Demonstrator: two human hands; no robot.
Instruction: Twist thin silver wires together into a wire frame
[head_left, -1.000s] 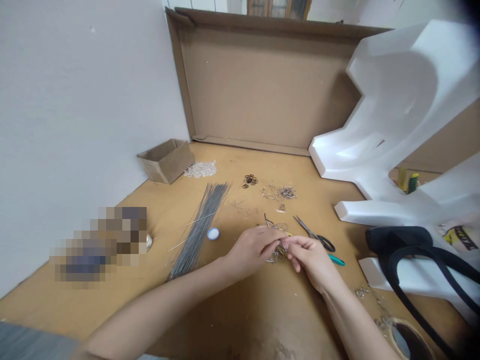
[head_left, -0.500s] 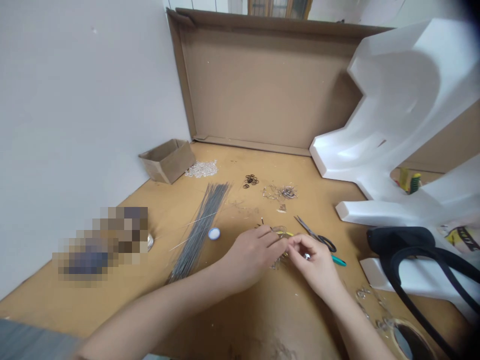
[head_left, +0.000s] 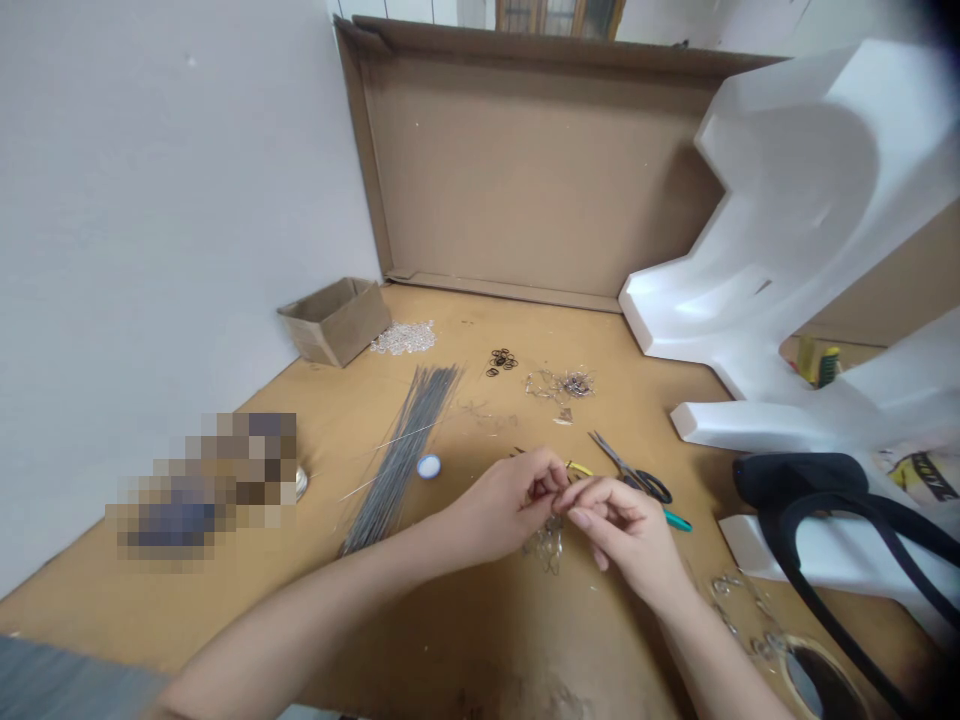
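Observation:
My left hand (head_left: 517,500) and my right hand (head_left: 622,530) meet over the table, their fingertips pinched together at one spot. What lies between the fingertips is too small to make out. Just below them shows a tangle of bent thin wire links (head_left: 550,548); whether it hangs from the fingers or rests on the table I cannot tell. Partly hidden behind the fingers is a tool with a yellow handle (head_left: 579,468). Scissors with black handles (head_left: 634,472) lie beyond my right hand, beside a teal handle (head_left: 678,521).
A bundle of grey wires (head_left: 401,460) and a small white cap (head_left: 428,467) lie left. Farther back are black rings (head_left: 501,361), a wire pile (head_left: 574,384), clear rings (head_left: 405,338) and a cardboard box (head_left: 335,325). White foam (head_left: 795,200) and a tape roll (head_left: 821,680) stand right.
My left hand has turned, its fingers now curled up and more visible. My right-hand fingers have shifted left. More of the wire links shows below the hands.

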